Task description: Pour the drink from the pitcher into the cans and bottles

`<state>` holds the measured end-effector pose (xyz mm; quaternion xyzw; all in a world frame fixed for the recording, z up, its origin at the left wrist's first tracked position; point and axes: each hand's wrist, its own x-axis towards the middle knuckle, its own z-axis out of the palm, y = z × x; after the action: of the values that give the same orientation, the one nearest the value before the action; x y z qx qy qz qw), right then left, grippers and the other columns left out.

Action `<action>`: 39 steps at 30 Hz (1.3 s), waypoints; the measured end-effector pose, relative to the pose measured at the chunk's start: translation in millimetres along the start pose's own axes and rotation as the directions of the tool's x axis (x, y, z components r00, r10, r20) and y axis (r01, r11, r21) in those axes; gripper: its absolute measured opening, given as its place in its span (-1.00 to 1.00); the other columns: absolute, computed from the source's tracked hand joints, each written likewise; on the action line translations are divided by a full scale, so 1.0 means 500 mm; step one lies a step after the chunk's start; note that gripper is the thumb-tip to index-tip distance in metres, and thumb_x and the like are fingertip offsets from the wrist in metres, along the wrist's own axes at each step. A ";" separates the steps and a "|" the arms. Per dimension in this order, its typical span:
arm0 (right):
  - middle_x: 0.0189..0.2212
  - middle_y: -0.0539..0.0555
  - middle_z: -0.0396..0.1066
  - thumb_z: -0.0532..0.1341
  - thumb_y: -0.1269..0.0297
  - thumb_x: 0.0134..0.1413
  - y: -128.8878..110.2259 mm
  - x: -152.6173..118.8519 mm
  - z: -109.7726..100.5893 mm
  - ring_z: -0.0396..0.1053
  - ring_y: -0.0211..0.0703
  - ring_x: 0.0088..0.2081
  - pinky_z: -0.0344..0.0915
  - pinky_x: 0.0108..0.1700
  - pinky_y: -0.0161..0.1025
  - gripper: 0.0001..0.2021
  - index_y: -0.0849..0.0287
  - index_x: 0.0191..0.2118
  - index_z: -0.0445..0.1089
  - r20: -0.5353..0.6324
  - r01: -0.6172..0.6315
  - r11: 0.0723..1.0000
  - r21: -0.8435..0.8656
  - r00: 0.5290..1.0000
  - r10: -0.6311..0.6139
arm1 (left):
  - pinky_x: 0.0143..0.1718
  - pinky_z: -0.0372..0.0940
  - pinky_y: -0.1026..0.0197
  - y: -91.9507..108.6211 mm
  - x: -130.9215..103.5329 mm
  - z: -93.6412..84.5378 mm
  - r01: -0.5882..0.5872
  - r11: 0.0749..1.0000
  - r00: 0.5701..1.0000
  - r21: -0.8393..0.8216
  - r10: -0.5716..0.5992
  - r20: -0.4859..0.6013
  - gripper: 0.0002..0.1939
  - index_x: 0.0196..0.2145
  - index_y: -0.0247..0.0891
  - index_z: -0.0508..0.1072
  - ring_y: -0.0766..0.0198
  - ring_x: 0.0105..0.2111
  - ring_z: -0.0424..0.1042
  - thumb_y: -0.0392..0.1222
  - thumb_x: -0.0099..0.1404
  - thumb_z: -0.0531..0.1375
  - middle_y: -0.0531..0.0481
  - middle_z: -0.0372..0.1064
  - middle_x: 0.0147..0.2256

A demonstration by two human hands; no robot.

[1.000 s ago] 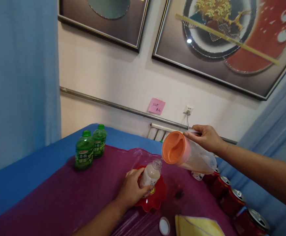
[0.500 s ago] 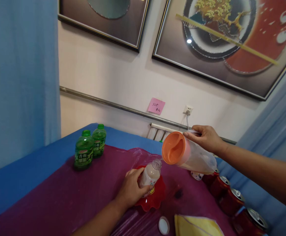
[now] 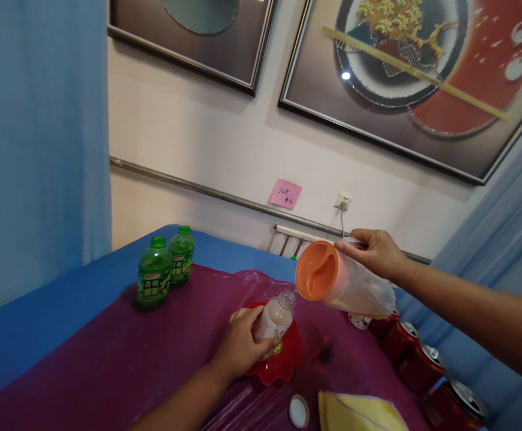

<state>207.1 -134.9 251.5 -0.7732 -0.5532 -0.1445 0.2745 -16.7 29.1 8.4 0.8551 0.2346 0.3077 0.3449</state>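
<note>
My left hand (image 3: 243, 342) is wrapped round a small clear bottle (image 3: 275, 320) with cloudy, pale liquid in it and no cap on its mouth. The bottle is over a red scalloped plate (image 3: 283, 365). My right hand (image 3: 375, 254) grips the handle of a translucent pitcher (image 3: 362, 290) with an orange lid (image 3: 317, 270). The pitcher lies tipped nearly on its side, its lid end beside and slightly above the bottle's mouth. Pale liquid shows along the pitcher's lower side. Whether a stream runs between the two is too faint to tell.
Two green bottles (image 3: 154, 275) stand at the left on a purple plastic sheet (image 3: 153, 359). Several red cans (image 3: 422, 365) line the right edge. In front lie a white cap (image 3: 299, 411) and a folded yellow cloth (image 3: 360, 413). A metal rail (image 3: 207, 190) crosses the wall behind.
</note>
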 end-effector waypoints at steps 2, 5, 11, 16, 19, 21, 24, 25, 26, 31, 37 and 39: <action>-0.68 -0.10 -0.01 0.19 -0.38 0.00 -0.001 0.000 0.000 -0.03 -0.31 -0.58 -0.09 -0.56 -0.30 -0.37 0.08 -0.63 0.03 -0.002 -0.004 1.000 0.001 1.000 0.004 | 0.08 0.23 0.00 0.000 0.000 0.000 -0.003 1.000 1.000 0.000 0.003 -0.004 -0.34 0.09 -0.21 0.48 -0.04 0.00 0.42 -0.12 0.01 0.44 -0.14 0.51 -0.03; -0.68 -0.10 -0.01 0.19 -0.38 -0.01 -0.002 0.001 0.003 -0.04 -0.32 -0.58 -0.10 -0.56 -0.30 -0.37 0.08 -0.63 0.03 0.004 -0.006 1.000 0.001 1.000 0.006 | 0.07 0.24 0.01 0.002 -0.001 -0.001 0.003 1.000 1.000 -0.008 -0.003 -0.003 -0.36 0.08 -0.20 0.49 -0.04 -0.01 0.43 -0.12 0.01 0.44 -0.13 0.51 -0.04; -0.68 -0.11 -0.02 0.20 -0.36 0.01 0.004 0.006 0.011 -0.04 -0.32 -0.57 -0.10 -0.54 -0.30 -0.38 0.08 -0.62 0.03 0.004 0.000 1.000 0.014 1.000 0.000 | 0.08 0.24 -0.02 0.006 -0.002 -0.003 0.027 0.999 1.000 -0.026 -0.026 0.009 -0.35 0.08 -0.19 0.50 -0.05 0.00 0.42 -0.13 -0.01 0.45 -0.13 0.51 -0.04; -0.67 -0.11 -0.02 0.21 -0.33 0.02 0.008 0.006 0.010 -0.04 -0.31 -0.56 -0.11 -0.55 -0.30 -0.39 0.08 -0.62 0.04 0.006 0.000 0.999 0.036 1.000 -0.001 | 0.10 0.23 -0.03 0.004 -0.002 -0.004 0.025 0.999 1.000 -0.026 -0.024 0.012 -0.34 0.09 -0.19 0.49 -0.07 0.01 0.42 -0.10 0.00 0.45 -0.14 0.51 -0.02; -0.67 -0.10 -0.02 0.21 -0.33 0.03 0.007 0.005 0.007 -0.03 -0.31 -0.56 -0.10 -0.55 -0.30 -0.40 0.09 -0.62 0.06 0.008 0.000 0.999 0.036 1.000 0.000 | 0.10 0.23 -0.03 0.002 -0.001 -0.002 0.014 1.000 1.000 -0.026 -0.013 0.011 -0.34 0.10 -0.21 0.48 -0.07 0.01 0.42 -0.10 0.01 0.44 -0.15 0.51 -0.02; -0.67 -0.10 -0.02 0.20 -0.34 0.03 0.005 0.004 0.004 -0.03 -0.31 -0.57 -0.10 -0.55 -0.30 -0.39 0.09 -0.62 0.06 0.011 0.003 1.000 0.031 1.000 -0.004 | 0.10 0.23 -0.04 0.000 -0.001 -0.001 0.011 1.000 1.000 -0.022 -0.011 0.004 -0.35 0.09 -0.19 0.49 -0.07 0.01 0.42 -0.11 0.00 0.44 -0.15 0.51 -0.02; -0.67 -0.10 -0.02 0.19 -0.35 0.04 0.003 0.003 0.000 -0.03 -0.31 -0.57 -0.10 -0.56 -0.30 -0.39 0.08 -0.62 0.06 0.015 0.007 1.000 0.027 1.000 -0.007 | 0.09 0.23 -0.03 -0.002 -0.001 0.001 0.007 1.000 1.000 -0.024 -0.008 -0.007 -0.35 0.08 -0.17 0.49 -0.06 -0.01 0.43 -0.12 -0.01 0.44 -0.13 0.52 -0.04; -0.67 -0.10 -0.02 0.19 -0.35 0.03 0.003 0.002 -0.001 -0.04 -0.31 -0.57 -0.10 -0.56 -0.30 -0.39 0.08 -0.62 0.06 0.016 0.003 1.000 0.029 1.000 -0.003 | 0.09 0.23 -0.03 -0.002 -0.001 0.001 0.004 1.000 1.000 -0.027 -0.005 -0.008 -0.34 0.08 -0.18 0.49 -0.05 -0.01 0.43 -0.11 -0.01 0.44 -0.13 0.52 -0.04; -0.67 -0.10 -0.02 0.18 -0.36 0.03 0.002 0.002 -0.002 -0.04 -0.31 -0.57 -0.10 -0.56 -0.30 -0.39 0.08 -0.62 0.06 0.016 -0.002 0.999 0.032 1.000 0.002 | 0.08 0.23 -0.02 -0.002 -0.001 0.001 0.001 1.000 1.000 -0.029 -0.001 -0.009 -0.34 0.08 -0.18 0.49 -0.05 -0.01 0.43 -0.11 0.00 0.44 -0.13 0.52 -0.04; -0.66 -0.11 -0.04 0.19 -0.36 0.02 0.002 0.000 -0.004 -0.05 -0.31 -0.56 -0.10 -0.55 -0.30 -0.39 0.08 -0.61 0.04 0.012 -0.013 0.999 0.031 1.000 0.012 | 0.08 0.22 -0.02 0.000 -0.001 -0.001 -0.005 1.000 1.000 -0.029 0.005 0.005 -0.36 0.08 -0.19 0.49 -0.04 -0.02 0.42 -0.12 0.01 0.43 -0.13 0.51 -0.05; -0.66 -0.10 -0.02 0.19 -0.34 0.03 0.006 0.000 -0.003 -0.03 -0.31 -0.56 -0.09 -0.55 -0.30 -0.40 0.09 -0.61 0.06 0.007 -0.012 0.999 0.031 1.000 0.012 | 0.05 0.22 0.02 0.004 -0.001 -0.005 0.014 1.000 1.000 -0.016 -0.014 0.022 -0.38 0.08 -0.18 0.49 -0.02 -0.03 0.41 -0.11 0.03 0.43 -0.12 0.51 -0.06; -0.66 -0.10 -0.02 0.19 -0.34 0.04 0.008 -0.001 -0.002 -0.03 -0.31 -0.56 -0.08 -0.55 -0.30 -0.40 0.09 -0.61 0.07 0.002 -0.006 0.999 0.036 1.000 0.006 | 0.04 0.23 0.04 0.005 -0.001 -0.006 0.018 1.000 0.999 -0.014 -0.018 0.032 -0.39 0.07 -0.17 0.49 -0.02 -0.03 0.42 -0.10 0.03 0.43 -0.11 0.51 -0.06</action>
<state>211.0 -136.9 251.2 -0.7699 -0.5536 -0.1327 0.2883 -18.8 28.3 11.9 0.8552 0.2346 0.2926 0.3577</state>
